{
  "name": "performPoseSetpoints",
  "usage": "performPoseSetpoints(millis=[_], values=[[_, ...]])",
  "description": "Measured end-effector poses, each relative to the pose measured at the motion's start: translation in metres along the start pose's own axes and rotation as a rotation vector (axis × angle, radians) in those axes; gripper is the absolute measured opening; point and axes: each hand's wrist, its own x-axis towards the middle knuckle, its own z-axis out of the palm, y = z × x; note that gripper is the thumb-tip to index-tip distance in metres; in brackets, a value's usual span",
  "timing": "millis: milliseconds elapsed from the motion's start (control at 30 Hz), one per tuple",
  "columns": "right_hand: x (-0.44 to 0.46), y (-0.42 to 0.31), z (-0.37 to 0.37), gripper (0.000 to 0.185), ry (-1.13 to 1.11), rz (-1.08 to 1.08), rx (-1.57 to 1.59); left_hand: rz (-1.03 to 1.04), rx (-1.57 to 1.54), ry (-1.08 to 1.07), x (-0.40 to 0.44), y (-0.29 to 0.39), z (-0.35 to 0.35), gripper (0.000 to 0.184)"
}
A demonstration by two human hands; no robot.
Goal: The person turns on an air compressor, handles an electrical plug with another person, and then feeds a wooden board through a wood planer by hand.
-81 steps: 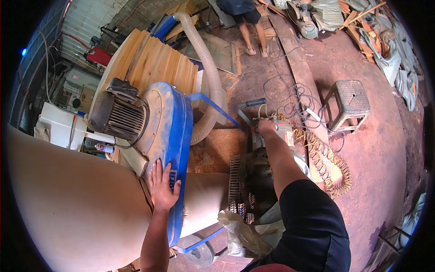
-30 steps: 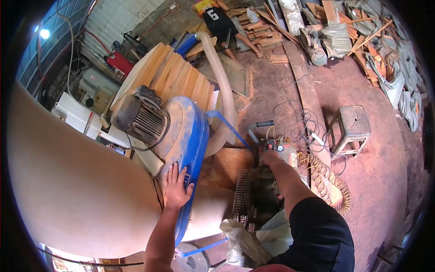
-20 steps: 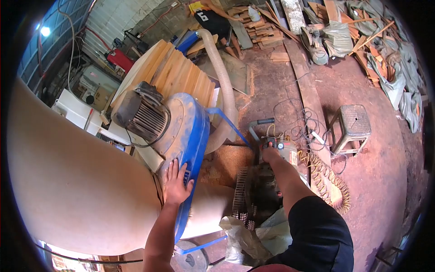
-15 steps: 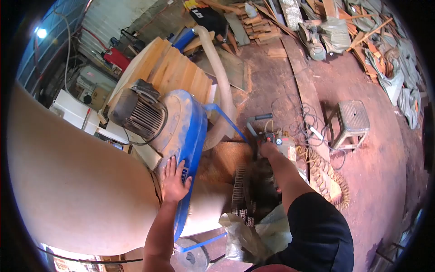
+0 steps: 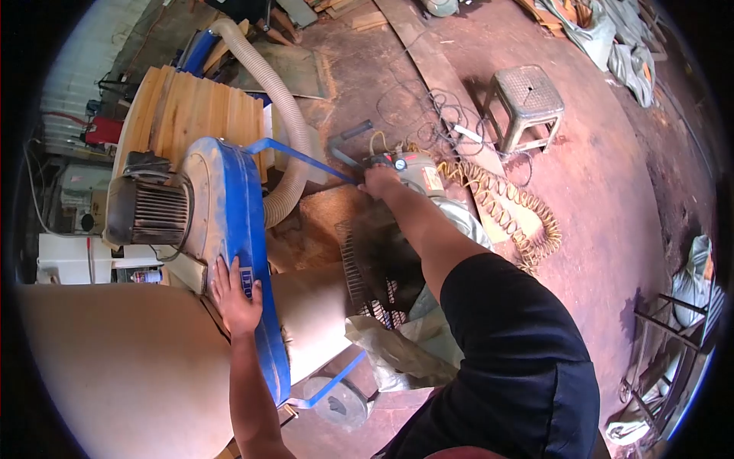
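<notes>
My left hand point(image 5: 235, 302) lies flat with fingers spread against the blue housing point(image 5: 233, 199) of a dust collector. Its finned electric motor point(image 5: 153, 213) sits left of that, and a large pale dust bag point(image 5: 130, 367) bulges below. My right hand point(image 5: 378, 181) reaches down to the fittings of an air compressor, beside its round pressure gauge point(image 5: 400, 164) and tank point(image 5: 420, 172). The fingers are curled there, and what they grip is hidden. A bent handle point(image 5: 352, 141) rises just beyond this hand. Under my right arm is the dark compressor pump point(image 5: 382, 245), partly covered.
A ribbed hose point(image 5: 267, 84) curves from the blue housing past stacked boards point(image 5: 195, 115). A coiled yellow air hose point(image 5: 535, 218), tangled cables and a plastic stool point(image 5: 527, 96) stand on the right. Plastic sheeting point(image 5: 397, 352) hangs below my right arm. Another person's legs point(image 5: 279, 27) show at the top.
The view has swung right and down, so everything sits further left and higher in it. My left hand stays on the blue housing and my right hand stays at the compressor fittings.
</notes>
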Motion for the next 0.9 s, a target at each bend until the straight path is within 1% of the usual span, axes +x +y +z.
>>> performPoseSetpoints(millis=[67, 133, 167, 233, 367, 467, 533, 600, 667, 700, 767, 900], values=[[0.004, 0.002, 0.006, 0.054, 0.012, 0.002, -0.006, -0.015, 0.009, -0.005, -0.001, 0.001, 0.0, 0.065], [0.012, 0.003, 0.011, 0.052, -0.083, 0.048, 0.006, 0.005, -0.006, 0.008, 0.0, 0.001, -0.002, 0.065], [0.015, 0.002, 0.014, 0.052, -0.09, 0.035, 0.005, -0.008, 0.0, 0.004, -0.001, 0.0, -0.002, 0.065], [0.018, 0.004, 0.019, 0.052, -0.122, 0.041, -0.069, 0.034, -0.002, 0.029, 0.0, 0.0, -0.003, 0.064], [0.024, 0.009, 0.024, 0.051, -0.096, 0.013, -0.097, -0.009, 0.025, 0.0, 0.0, 0.002, -0.004, 0.064], [0.026, 0.009, 0.028, 0.042, -0.133, 0.066, 0.021, 0.009, 0.056, 0.013, -0.001, 0.0, -0.005, 0.064], [0.023, 0.008, 0.023, 0.043, -0.111, 0.03, -0.034, 0.024, 0.045, 0.048, -0.001, -0.001, -0.004, 0.063], [0.02, 0.007, 0.021, 0.042, -0.094, 0.059, 0.018, 0.001, -0.02, 0.023, -0.002, -0.002, -0.004, 0.065], [0.028, 0.014, 0.036, 0.044, -0.034, 0.022, -0.04, -0.019, -0.02, 0.001, -0.001, -0.002, -0.007, 0.067], [0.026, 0.01, 0.032, 0.044, -0.025, 0.009, -0.038, -0.021, -0.028, 0.007, -0.002, -0.001, -0.008, 0.067], [0.017, 0.006, 0.018, 0.045, -0.107, 0.018, -0.049, -0.026, -0.036, 0.017, -0.002, 0.0, -0.01, 0.067], [0.024, 0.009, 0.029, 0.044, -0.03, 0.021, -0.124, -0.044, -0.049, -0.011, -0.001, 0.001, -0.011, 0.066]])
